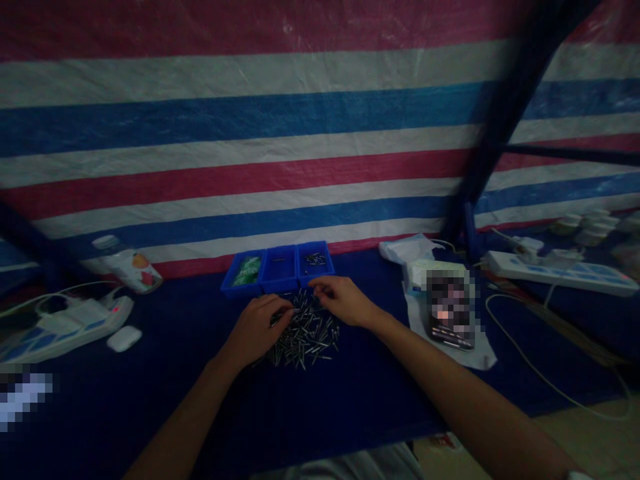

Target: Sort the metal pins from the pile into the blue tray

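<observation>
A loose pile of thin, dark metal pin-like pieces (305, 340) lies on the blue tabletop. My left hand (257, 327) is at the pile's left edge, thumb and fingers drawn together; whatever is between them is too small to make out. Over the pile's upper right side, close to the front of the right blue bin (315, 248), my right hand (345, 301) has its fingers curled into a pinch, their contents unclear. That bin holds several of the pieces. The middle blue bin (279, 270) contains one or so, while green material fills part of the left blue bin (234, 288).
Left of the bins are a bottle (143, 273), a white power strip (75, 333) and a small white case (124, 339). To the right, a blurred-out phone-like object (453, 337) rests on white paper (483, 359). Beyond it lie another power strip (590, 275) and a cable (530, 373).
</observation>
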Available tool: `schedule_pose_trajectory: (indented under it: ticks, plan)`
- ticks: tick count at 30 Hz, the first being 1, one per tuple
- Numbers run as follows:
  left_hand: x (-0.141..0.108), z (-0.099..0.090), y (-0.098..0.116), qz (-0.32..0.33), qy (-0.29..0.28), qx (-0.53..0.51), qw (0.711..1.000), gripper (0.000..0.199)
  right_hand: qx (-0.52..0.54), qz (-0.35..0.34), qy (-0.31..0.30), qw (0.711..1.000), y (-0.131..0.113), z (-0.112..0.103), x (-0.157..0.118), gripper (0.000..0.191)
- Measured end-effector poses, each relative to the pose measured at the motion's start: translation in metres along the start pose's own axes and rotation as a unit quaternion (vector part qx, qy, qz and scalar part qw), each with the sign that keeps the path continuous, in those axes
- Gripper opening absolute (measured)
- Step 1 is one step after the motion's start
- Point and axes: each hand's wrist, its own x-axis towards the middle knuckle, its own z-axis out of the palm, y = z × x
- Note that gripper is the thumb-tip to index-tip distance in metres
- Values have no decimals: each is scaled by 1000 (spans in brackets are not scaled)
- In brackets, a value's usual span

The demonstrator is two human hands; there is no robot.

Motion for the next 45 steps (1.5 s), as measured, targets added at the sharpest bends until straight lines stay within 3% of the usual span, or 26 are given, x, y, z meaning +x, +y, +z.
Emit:
schedule_pose_trajectory:
  ticks: [2, 5, 7, 9, 14, 18, 22, 24, 27, 34, 45]
  plan:
    - [0, 0, 0, 2, -1, 2, 1000, 20, 153, 47, 16, 987, -3, 1, 3, 28]
    - [1, -2, 2, 0, -4, 2, 1000, 19, 327, 103, 48, 938, -10, -2, 5, 19]
    - [1, -3, 4, -2, -6, -1, 1000, 19, 378, 133, 65, 914, -12, -5, 5, 13]
    - [0, -4, 5, -4, -7, -6, 1000, 20, 379, 159, 69, 909, -12, -8, 4, 17]
    - [0, -4, 4, -10, -7, -6, 1000, 22, 293, 216, 28, 931, -2, -9, 3, 33]
    - [0, -4, 2, -10, -8, -3, 1000, 22, 260, 220, 78, 937, 1, -9, 6, 28]
    - [0, -5, 3, -8, 0, -8, 1000, 21, 12, 161, 71, 984, 1, -10, 4, 22]
    - [0, -5, 4, -9, 3, -11, 1000, 21, -124, 119, 41, 984, 1, -9, 1, 18]
    - [0, -3, 2, -18, 1, -3, 1000, 19, -215, 102, -20, 971, 1, -7, -3, 17]
    - [-2, 3, -9, -42, -10, 50, 998, 24, -257, 80, -53, 962, 4, -1, -6, 19]
    - [-4, 5, -7, -30, -26, 29, 999, 22, -257, 50, -80, 962, 5, -1, -7, 15]
